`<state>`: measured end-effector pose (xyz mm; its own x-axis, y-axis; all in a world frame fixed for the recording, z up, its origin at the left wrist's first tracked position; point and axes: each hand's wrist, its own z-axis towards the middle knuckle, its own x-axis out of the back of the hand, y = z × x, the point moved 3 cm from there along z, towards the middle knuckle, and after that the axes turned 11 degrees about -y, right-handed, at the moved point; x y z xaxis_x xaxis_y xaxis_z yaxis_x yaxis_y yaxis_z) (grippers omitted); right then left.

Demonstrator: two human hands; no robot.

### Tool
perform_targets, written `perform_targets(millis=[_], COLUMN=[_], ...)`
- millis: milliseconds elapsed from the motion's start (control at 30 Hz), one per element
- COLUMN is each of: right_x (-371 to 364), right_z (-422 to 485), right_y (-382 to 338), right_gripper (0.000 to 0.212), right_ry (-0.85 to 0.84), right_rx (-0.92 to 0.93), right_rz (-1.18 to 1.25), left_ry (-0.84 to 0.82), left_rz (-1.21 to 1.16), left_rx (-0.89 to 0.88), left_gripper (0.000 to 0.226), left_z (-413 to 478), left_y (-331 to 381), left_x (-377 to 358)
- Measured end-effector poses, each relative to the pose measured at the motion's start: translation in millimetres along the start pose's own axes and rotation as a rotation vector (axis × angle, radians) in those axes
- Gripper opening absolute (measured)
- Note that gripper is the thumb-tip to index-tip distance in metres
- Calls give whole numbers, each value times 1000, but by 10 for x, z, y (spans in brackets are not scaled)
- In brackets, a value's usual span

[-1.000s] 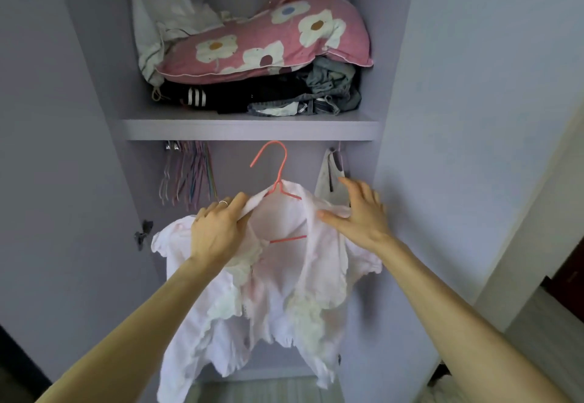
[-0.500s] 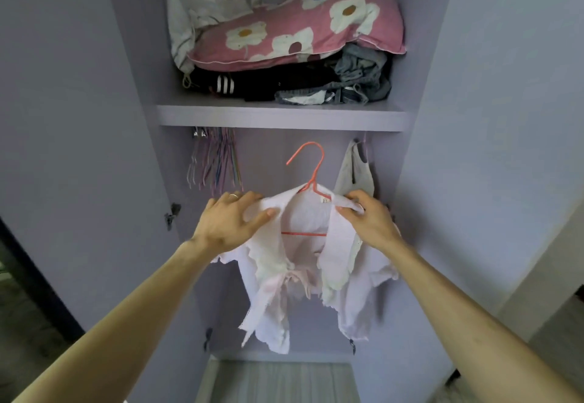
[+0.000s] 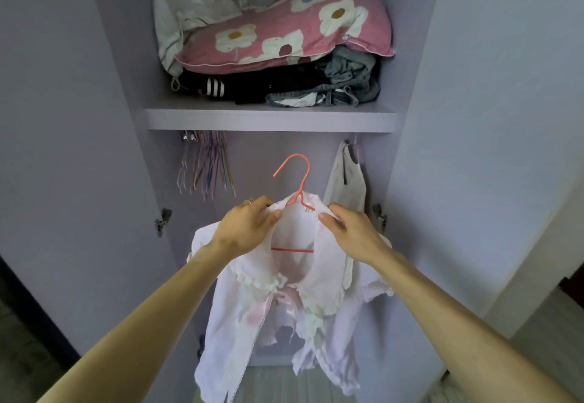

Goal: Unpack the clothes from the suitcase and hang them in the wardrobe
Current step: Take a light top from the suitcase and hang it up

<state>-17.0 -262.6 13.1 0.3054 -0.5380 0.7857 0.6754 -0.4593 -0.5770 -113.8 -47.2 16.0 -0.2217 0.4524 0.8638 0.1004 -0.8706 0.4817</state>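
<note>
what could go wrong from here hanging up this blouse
1. The left hand and right hand pinch the blouse at its collar, not the hanger, so the hanger could tip or slip out.
2. Its hook hangs free below the shelf, whose edge hides any rail, so it may miss.
3. The hook could snag the cream top hanging to the right.

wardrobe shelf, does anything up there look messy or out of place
Yes. On the wardrobe shelf the pink floral pillow lies tilted on a heap of unfolded clothes: a black garment with white stripes and crumpled grey denim, stuffed in rather than folded. Nothing looks torn or spilled.
</note>
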Motion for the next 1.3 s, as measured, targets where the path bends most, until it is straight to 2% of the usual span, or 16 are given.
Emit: perform_targets(millis=[67,167,233,300,367,400,467,500,567,633,733,867,1067,1300], right_x=[-51,-123,-170,-211,-225,-208,-156,-126,-90,-114,-153,-198,-163,-47], right_z=[-32,-85,-112,-129,-154,-171,-221,-260,-323,-358,-399,-379,-62,672], right_y=[75,122,44,-23,-57,-39,42,93,172,225,288,406,698,1238], right_gripper=[35,26,28,28,16,17,39,40,29,20,16,16,25,30], right_ry=[39,69,86,89,89,78,20,-8,-78,-105,-41,75,91,20], right_rx=[-8,-33,-30,-33,-66,-103,-203,-248,-298,-288,-290,-379,-594,-699], right_rz=[21,51,55,55,29,-27,-203,-276,-324,-262,-181,-156,-286,-245], left_ry=[-55,-52,-74,-92,-88,-72,-57,-53,-48,-59,-100,-133,-229,-69], left_rz=[66,87,106,27,-91,-114,-121,-132,-165,-156,-140,-59,160,433], left_rx=[5,-45,-101,-137,-136,-134,-136,-139,-144,-141,-124,-105,51,35], left_gripper=[42,56,45,31,35,33,28,25,21,23,29,43,60,68], left_z=[-29,-35,21,79,118,134,165,177,214,270,400,642,993,1777], left_y=[-52,-29,57,169,194,168,79,44,0,-19,-18,64,-9,-26], left_x=[8,5,-5,-38,-81,-107,-139,-149,-158,-176,-238,-345,-481,-337])
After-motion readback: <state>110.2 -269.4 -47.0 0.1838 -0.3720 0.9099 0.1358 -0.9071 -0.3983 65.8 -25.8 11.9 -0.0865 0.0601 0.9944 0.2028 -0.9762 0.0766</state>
